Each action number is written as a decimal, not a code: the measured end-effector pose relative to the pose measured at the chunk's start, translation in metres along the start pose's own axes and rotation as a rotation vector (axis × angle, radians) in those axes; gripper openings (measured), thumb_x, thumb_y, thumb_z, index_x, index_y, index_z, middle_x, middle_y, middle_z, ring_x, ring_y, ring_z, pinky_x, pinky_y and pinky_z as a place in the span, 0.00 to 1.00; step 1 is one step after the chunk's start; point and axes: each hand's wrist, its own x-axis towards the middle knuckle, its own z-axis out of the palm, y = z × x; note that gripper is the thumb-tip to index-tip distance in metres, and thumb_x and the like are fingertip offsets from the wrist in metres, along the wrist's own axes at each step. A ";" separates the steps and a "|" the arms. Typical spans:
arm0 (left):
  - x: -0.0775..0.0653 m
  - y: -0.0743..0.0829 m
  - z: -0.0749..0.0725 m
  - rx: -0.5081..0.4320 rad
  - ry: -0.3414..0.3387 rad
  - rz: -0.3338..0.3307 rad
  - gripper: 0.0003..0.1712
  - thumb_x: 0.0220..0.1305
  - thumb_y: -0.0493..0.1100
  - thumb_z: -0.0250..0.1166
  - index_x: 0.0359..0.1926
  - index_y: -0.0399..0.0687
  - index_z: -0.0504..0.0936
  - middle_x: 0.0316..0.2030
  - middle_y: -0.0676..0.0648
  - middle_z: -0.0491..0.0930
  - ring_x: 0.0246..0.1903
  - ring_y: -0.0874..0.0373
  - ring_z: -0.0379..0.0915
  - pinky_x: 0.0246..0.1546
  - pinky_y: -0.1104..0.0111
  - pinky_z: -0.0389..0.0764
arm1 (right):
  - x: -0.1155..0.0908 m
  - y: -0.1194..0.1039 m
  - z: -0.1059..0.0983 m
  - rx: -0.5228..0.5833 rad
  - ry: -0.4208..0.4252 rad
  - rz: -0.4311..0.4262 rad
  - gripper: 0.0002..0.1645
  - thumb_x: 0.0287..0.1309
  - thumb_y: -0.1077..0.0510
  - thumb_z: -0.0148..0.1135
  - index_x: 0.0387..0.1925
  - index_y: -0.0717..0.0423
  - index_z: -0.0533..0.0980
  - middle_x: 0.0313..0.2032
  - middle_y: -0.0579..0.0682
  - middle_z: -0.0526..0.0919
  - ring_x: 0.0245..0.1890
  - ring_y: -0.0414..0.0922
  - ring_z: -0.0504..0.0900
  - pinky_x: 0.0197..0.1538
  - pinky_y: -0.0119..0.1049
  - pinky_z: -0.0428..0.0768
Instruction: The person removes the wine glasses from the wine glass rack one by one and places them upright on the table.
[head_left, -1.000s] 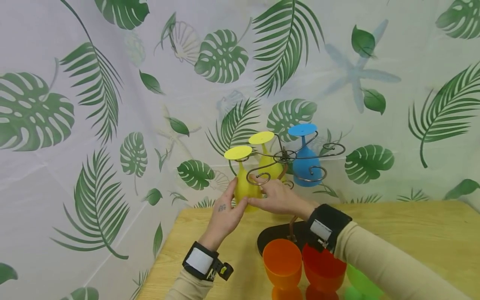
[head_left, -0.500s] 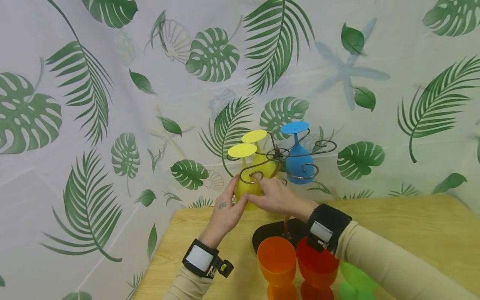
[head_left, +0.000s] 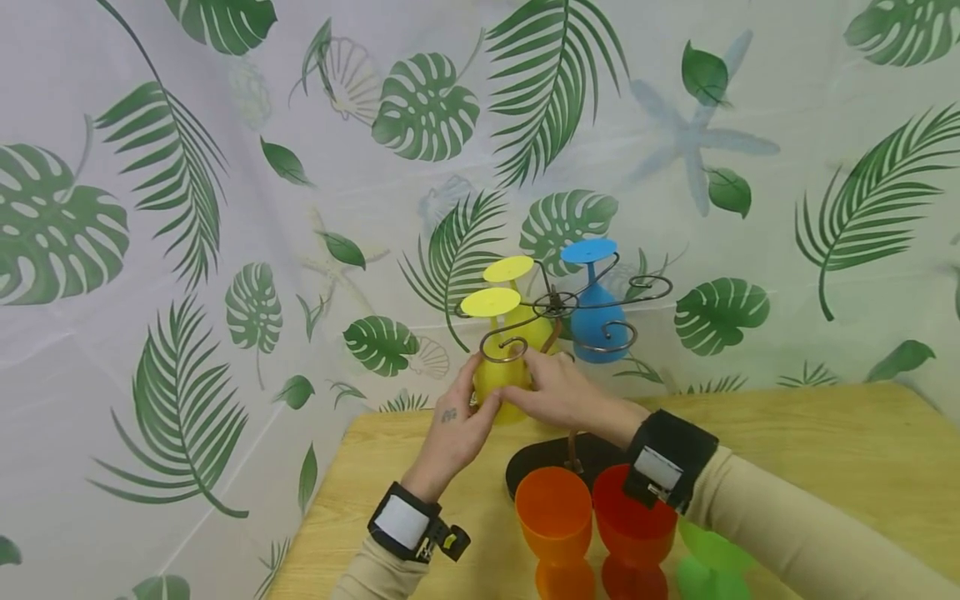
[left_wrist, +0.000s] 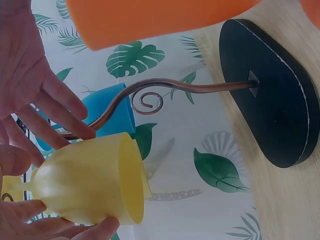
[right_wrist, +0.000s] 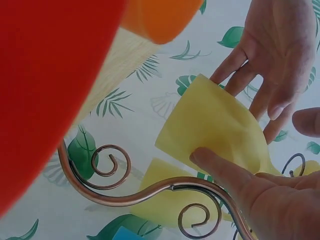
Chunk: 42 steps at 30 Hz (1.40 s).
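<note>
A yellow plastic goblet point(head_left: 501, 379) hangs foot up at the front left arm of a metal stemware rack point(head_left: 557, 304). My left hand point(head_left: 453, 421) holds its bowl from the left. My right hand point(head_left: 573, 396) holds the same bowl from the right, and the two thumbs come close together in front of it. In the left wrist view, the goblet's open mouth point(left_wrist: 131, 180) points down toward the table. The goblet's round foot point(head_left: 491, 302) lies over the rack's wire. Behind it hangs a second yellow goblet point(head_left: 508, 269), partly hidden.
A blue goblet point(head_left: 598, 325) hangs upside down at the rack's back. The rack's black base point(head_left: 528, 467) stands on the wooden table point(head_left: 795, 467). Orange point(head_left: 553, 512), red point(head_left: 636, 525) and green goblets point(head_left: 712, 558) stand upright in front, beneath my right forearm.
Both hands have moved the front yellow goblet rightward along the rack's wire, so its foot sits nearer the rack's centre. The head view has also shifted slightly.
</note>
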 end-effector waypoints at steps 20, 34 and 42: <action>-0.021 0.007 -0.011 -0.017 -0.005 -0.031 0.35 0.77 0.45 0.57 0.78 0.41 0.58 0.77 0.36 0.56 0.71 0.27 0.58 0.61 0.40 0.73 | -0.006 0.001 -0.002 -0.037 0.054 -0.061 0.26 0.65 0.55 0.61 0.62 0.61 0.79 0.52 0.65 0.85 0.42 0.52 0.87 0.31 0.31 0.71; -0.034 0.007 -0.015 -0.020 0.024 -0.003 0.35 0.76 0.43 0.58 0.77 0.38 0.58 0.76 0.35 0.60 0.70 0.30 0.61 0.55 0.47 0.81 | -0.012 -0.006 0.001 0.021 0.014 -0.044 0.27 0.67 0.55 0.60 0.65 0.58 0.77 0.57 0.65 0.82 0.09 0.39 0.54 0.16 0.29 0.55; -0.041 0.010 -0.016 0.009 0.043 0.003 0.34 0.76 0.42 0.59 0.76 0.38 0.59 0.74 0.35 0.63 0.70 0.33 0.63 0.53 0.50 0.82 | -0.017 -0.008 0.004 0.069 -0.026 -0.034 0.28 0.68 0.55 0.58 0.68 0.58 0.75 0.25 0.52 0.81 0.08 0.39 0.56 0.16 0.29 0.57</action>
